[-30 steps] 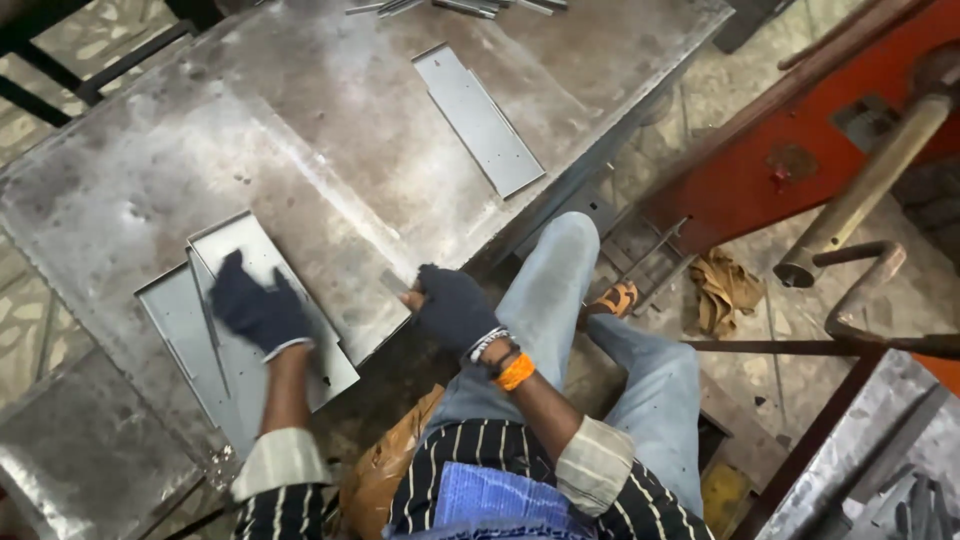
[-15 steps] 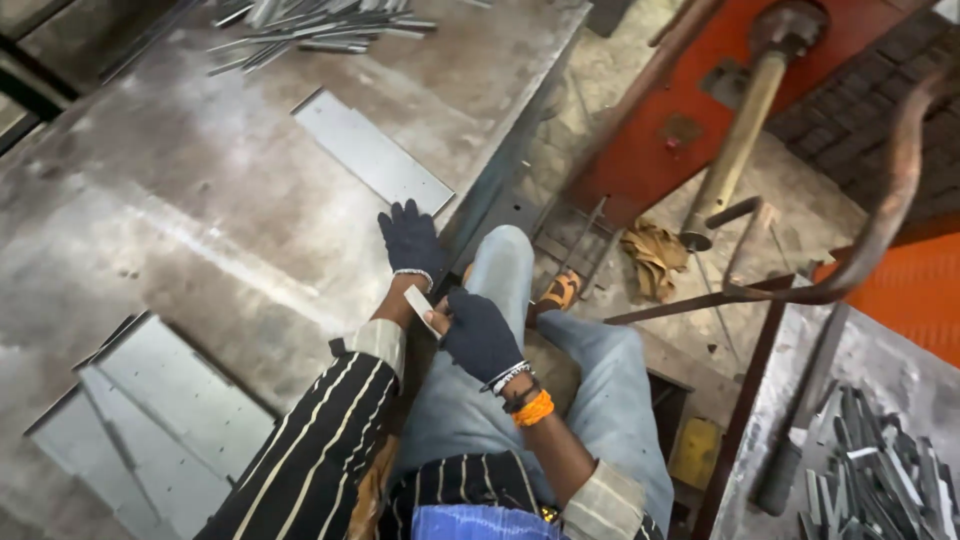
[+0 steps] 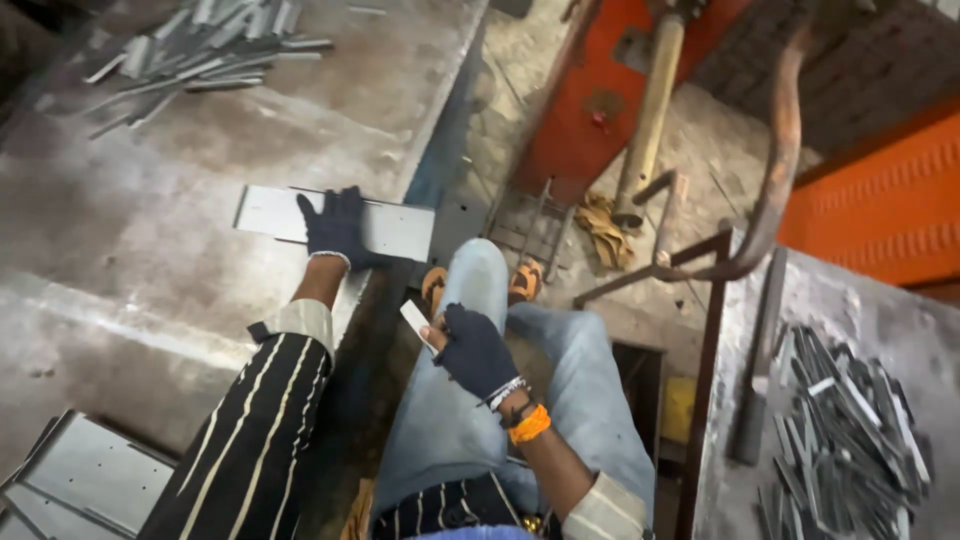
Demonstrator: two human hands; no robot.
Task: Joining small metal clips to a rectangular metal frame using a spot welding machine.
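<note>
My left hand (image 3: 338,226), in a dark glove, lies flat on a long grey metal strip (image 3: 400,230) at the right edge of the steel table (image 3: 150,240). Whether its fingers grip the strip I cannot tell. My right hand (image 3: 474,350), also gloved, hovers over my knee in blue jeans and holds a small white flat piece (image 3: 417,324) between thumb and fingers. An orange band sits on that wrist.
Several thin metal strips (image 3: 200,50) are heaped at the table's far side. Stacked grey sheets (image 3: 80,480) lie at the near left. A second table at right carries a pile of dark strips (image 3: 850,440). An orange machine (image 3: 600,90) and a rusty bent rod (image 3: 780,170) stand ahead.
My left hand has left my right hand and reached forward onto the long strip at the table edge. My view has turned right. The right hand stays over my knee.
</note>
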